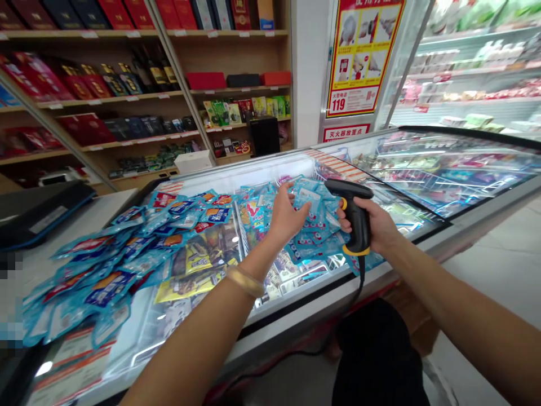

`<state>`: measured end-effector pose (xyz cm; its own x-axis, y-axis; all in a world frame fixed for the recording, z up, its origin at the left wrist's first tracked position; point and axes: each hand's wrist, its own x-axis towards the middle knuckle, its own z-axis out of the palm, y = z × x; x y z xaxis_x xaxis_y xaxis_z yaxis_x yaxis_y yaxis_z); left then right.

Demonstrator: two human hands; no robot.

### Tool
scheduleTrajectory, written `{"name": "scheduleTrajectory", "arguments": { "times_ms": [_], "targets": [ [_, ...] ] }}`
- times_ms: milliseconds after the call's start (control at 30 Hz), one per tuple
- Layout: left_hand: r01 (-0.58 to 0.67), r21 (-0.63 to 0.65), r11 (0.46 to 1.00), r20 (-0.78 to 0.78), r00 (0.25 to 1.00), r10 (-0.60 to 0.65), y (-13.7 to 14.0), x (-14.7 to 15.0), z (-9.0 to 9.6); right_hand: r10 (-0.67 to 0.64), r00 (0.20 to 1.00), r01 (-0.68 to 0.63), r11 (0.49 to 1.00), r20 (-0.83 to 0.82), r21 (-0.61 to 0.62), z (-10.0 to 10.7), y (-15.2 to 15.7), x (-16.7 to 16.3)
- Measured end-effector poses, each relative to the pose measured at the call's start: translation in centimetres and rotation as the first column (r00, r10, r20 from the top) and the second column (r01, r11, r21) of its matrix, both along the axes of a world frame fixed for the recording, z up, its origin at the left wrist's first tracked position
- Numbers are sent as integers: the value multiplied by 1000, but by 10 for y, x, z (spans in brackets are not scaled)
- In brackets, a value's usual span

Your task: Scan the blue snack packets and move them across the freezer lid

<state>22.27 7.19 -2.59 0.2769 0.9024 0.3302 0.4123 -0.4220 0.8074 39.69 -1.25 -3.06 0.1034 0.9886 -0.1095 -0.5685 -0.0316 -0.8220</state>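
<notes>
My right hand [377, 223] is wrapped round the handle of a black and yellow barcode scanner [358, 217], whose head points left over a pile of blue snack packets [315, 217]. Just left of the scanner, my left hand [288, 213] reaches over the same pile, thumb and fingers apart; whether its fingertips touch a packet is hard to tell. A second heap of blue packets [122, 254] with red and dark blue labels spreads across the left part of the glass top. The scanner's cord [362, 273] hangs from its grip.
The packets lie on a glass-topped freezer [291, 304] holding yellow bags [196, 259] and other goods. A black case [46, 211] rests on the counter at left. Behind are shelves [236, 56] of boxes and bottles, a white box [194, 162], and a lit refrigerated display [473, 73] at right.
</notes>
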Motion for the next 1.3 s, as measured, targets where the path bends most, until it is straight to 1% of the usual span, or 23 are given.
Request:
{"name": "scheduleTrajectory", "arguments": {
  "times_ms": [67,100,133,200,267,367,500,633,733,867,1000,1100,1200,1267,1300],
  "targets": [
    [-28,127,991,-198,979,53,-10,3,-8,3,1000,-3,1000,-3,-29,-10,1,6],
    [-6,181,983,-308,949,63,-16,3,-13,12,1000,-12,999,-9,-33,-14,1,8],
    [31,209,977,-408,911,58,-22,1,-18,21,1000,-21,999,-16,-29,-18,2,9],
    [94,211,973,-547,836,38,-31,-1,-27,37,999,-38,999,-24,-12,-23,4,9],
    [112,202,973,-610,791,35,-34,-2,-34,53,998,-53,999,-17,-6,-25,7,9],
    [114,208,972,-638,769,46,-29,1,-36,65,998,-65,998,-2,2,-25,13,9],
    [100,185,978,-646,762,44,-17,6,-31,57,998,-57,998,-3,33,-23,26,10],
    [75,172,982,-649,759,56,-6,9,-30,31,999,-31,999,8,38,-22,40,11],
    [81,173,982,-636,770,49,-2,9,-30,30,999,-30,999,23,38,-21,44,11],
    [103,186,977,-586,810,27,-7,1,-26,26,999,-27,999,31,43,-14,39,13],
    [79,246,966,-524,850,64,-14,-27,-17,15,998,-21,996,64,90,-1,32,12],
    [7,352,936,-453,877,164,-11,-65,-13,67,992,-82,987,107,137,10,30,-3],
    [-113,437,892,-361,887,289,-2,-116,-11,160,977,-183,969,142,166,16,32,-37],
    [-208,436,875,-331,868,371,2,-153,-7,238,963,-256,955,127,148,17,34,-68],
    [-264,422,867,-338,842,421,3,-171,-4,281,954,-293,948,107,127,16,36,-85]
  ]
}}
